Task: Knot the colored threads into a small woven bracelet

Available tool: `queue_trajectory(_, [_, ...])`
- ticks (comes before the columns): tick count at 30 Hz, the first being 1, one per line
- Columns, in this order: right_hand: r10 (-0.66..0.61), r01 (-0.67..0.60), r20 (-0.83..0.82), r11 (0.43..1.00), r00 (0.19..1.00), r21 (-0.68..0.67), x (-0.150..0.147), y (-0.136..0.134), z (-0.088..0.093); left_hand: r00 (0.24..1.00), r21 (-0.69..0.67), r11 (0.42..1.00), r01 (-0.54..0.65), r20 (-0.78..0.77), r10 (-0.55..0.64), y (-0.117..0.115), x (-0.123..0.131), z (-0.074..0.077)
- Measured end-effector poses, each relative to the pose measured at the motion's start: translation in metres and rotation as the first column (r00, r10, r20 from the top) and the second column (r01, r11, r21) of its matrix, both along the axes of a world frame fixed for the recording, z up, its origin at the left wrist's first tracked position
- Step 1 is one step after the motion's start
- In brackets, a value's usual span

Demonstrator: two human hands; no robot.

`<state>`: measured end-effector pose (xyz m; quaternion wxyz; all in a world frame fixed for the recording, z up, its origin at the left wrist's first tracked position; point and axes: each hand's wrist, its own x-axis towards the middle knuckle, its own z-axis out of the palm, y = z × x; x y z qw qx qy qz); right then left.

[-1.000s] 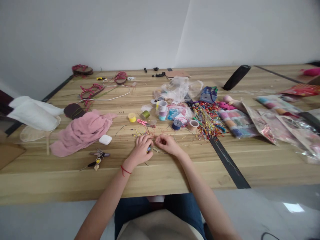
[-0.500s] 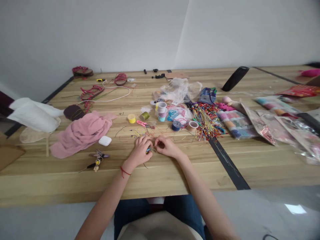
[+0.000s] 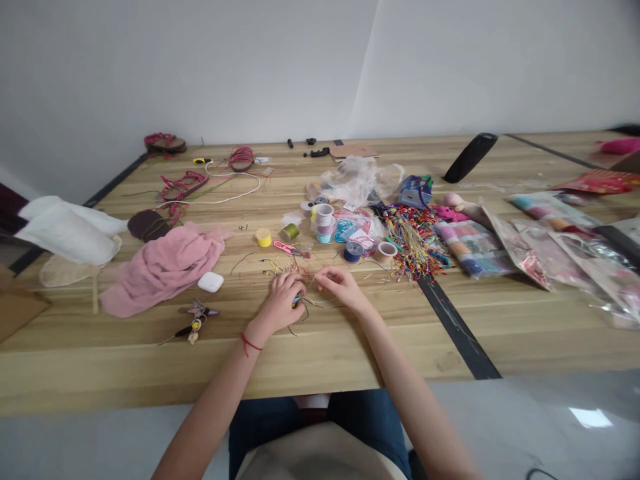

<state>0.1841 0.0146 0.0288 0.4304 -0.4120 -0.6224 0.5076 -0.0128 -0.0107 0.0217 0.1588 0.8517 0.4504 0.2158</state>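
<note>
My left hand [image 3: 284, 299] is closed over a small knotted bundle of blue and yellowish cords [image 3: 297, 300], pressed to the wooden table. Most of the bundle is hidden under the fingers. Loose dark and pale cord ends [image 3: 320, 305] stick out of it to the right. My right hand [image 3: 341, 288] pinches a thin thread [image 3: 313, 283] just right of the left hand, slightly above the table. Just beyond both hands lie pink-handled thread snips [image 3: 284, 247] and scattered yellow and red thread scraps [image 3: 275, 268].
Beyond my hands stand a yellow spool [image 3: 263, 237], a green spool [image 3: 290, 232], stacked white spools [image 3: 324, 223] and a navy spool [image 3: 353, 251]. Tangled colourful cords [image 3: 417, 243] lie to the right. A pink cloth [image 3: 167, 270], white case [image 3: 211, 282] and keys [image 3: 196, 321] are on the left.
My right hand has moved slightly right and away from me, drawing the thread from the bundle. More loose cord ends now show between the hands. The left hand stays in place.
</note>
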Motion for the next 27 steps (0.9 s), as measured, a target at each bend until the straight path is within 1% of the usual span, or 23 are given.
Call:
queue_trajectory(4, [-0.089,0.089,-0.036,0.996,0.995,-0.003,0.002,0.003,0.0,1.0,-0.005,1.0,0.002,0.008,-0.002,0.0,0.0,-0.001])
queue_trajectory(8, [-0.133,0.134,-0.038,0.991,0.99,0.012,0.001,0.004,-0.002,0.999,-0.023,1.0,0.018,0.04,-0.017,-0.001,0.002,0.0])
queue_trajectory(10, [-0.145,0.146,-0.021,0.989,0.989,0.028,0.0,0.005,-0.005,0.996,-0.046,0.999,0.027,0.087,-0.023,-0.001,0.002,0.001])
queue_trajectory(13, [-0.16,0.16,-0.003,0.985,0.987,0.059,-0.002,0.006,-0.01,0.974,-0.1,0.994,0.054,0.226,-0.03,-0.001,0.003,0.004])
queue_trajectory(16, [-0.151,0.149,0.021,0.987,0.988,0.064,-0.003,0.007,-0.015,0.93,-0.161,0.985,0.055,0.367,0.008,0.001,0.002,0.006])
queue_trajectory(18, [-0.135,0.131,0.048,0.989,0.99,0.071,-0.004,0.007,-0.017,0.906,-0.207,0.978,0.032,0.419,0.059,0.002,0.002,0.007])
queue_trajectory(22, [-0.105,0.085,0.14,0.986,0.985,0.144,-0.006,0.004,-0.017,0.866,-0.255,0.967,0.012,0.487,0.117,0.006,0.001,0.007])
queue_trajectory(24, [-0.078,0.044,0.185,0.982,0.98,0.184,-0.007,0.002,-0.017,0.846,-0.271,0.962,0.009,0.516,0.138,0.007,0.0,0.007])
queue_trajectory(27, [-0.03,-0.029,0.253,0.973,0.967,0.229,-0.011,-0.001,-0.017,0.826,-0.339,0.941,-0.002,0.53,0.193,0.009,-0.001,0.007])
